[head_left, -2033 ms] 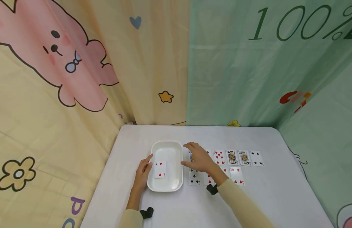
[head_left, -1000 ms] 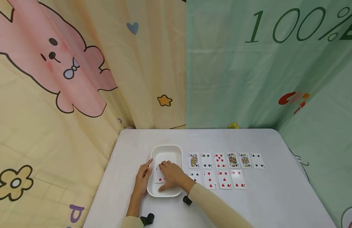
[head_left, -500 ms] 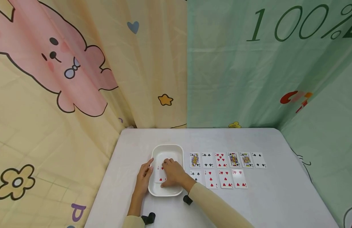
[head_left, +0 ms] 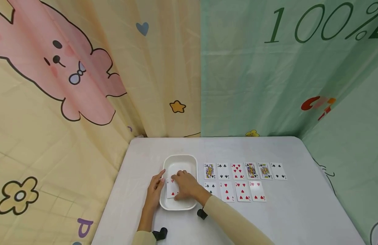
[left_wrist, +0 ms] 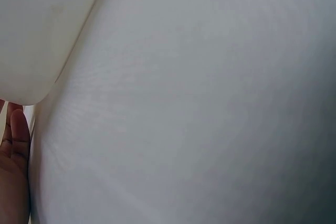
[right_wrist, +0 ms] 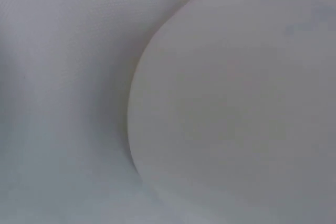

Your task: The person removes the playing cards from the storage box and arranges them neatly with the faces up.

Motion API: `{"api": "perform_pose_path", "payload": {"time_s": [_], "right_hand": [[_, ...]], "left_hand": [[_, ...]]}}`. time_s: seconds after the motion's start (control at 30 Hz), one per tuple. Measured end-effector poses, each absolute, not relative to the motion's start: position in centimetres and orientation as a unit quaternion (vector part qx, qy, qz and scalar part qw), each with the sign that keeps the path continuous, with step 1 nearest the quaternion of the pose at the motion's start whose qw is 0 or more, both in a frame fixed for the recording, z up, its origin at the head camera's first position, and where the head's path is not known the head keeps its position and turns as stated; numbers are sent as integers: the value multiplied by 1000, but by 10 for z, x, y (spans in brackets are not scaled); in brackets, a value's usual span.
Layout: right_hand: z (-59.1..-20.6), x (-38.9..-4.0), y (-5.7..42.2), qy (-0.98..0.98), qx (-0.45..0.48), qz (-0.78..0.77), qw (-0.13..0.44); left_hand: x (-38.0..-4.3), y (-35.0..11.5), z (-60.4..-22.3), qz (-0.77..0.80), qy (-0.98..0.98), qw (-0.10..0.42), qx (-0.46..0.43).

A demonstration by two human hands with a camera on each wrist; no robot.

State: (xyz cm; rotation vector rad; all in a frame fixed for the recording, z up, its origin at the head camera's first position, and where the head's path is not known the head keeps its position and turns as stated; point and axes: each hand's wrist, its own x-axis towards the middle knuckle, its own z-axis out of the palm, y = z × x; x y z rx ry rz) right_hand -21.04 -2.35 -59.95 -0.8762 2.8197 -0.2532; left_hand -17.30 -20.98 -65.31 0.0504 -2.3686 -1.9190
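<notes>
A white, round-cornered tray (head_left: 169,206) stands left of the middle of the table. My left hand (head_left: 153,193) lies along its left side, fingers fairly straight and touching the rim. Inside the tray, my right hand (head_left: 188,185) reaches over a playing card of hearts (head_left: 170,191), its fingers at the card's far end and its thumb at the near end, pinching it. The hand covers the card's right part. In the left wrist view, fingers (left_wrist: 20,129) show by the tray's outer wall (left_wrist: 47,51). The right wrist view shows only the tray (right_wrist: 220,108) and tablecloth, with no hand.
Right of the tray, face-up playing cards lie in two rows: a far row with a heart card (head_left: 238,171) and several others, and a shorter near row with more hearts (head_left: 242,192). My right forearm overlaps the near row's left end. Printed curtains (head_left: 173,68) hang behind the white table (head_left: 287,211).
Two seconds ago my right hand was over the cards right of the tray. It moved left into the tray and onto the heart card. My left hand has stayed at the rim.
</notes>
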Motion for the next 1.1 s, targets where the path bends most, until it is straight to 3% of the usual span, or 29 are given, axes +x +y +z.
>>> {"api": "perform_pose_path", "payload": {"time_s": [0.23,0.47,0.77,1.1], "right_hand": [[-589,-211,-17,948,-299,-85,76],[-579,-212,1,945,-306,-100,55],[-560,-218,35,946,-300,-121,31],[-542,-216,93,950,-267,-161,19]], "left_hand": [[-172,-210,-647,-623,-781,33,17],[-160,-208,-613,-615,-789,20,2],[-162,-210,-609,-616,-787,7,26],[-162,-206,-614,-616,-787,42,-4]]}}
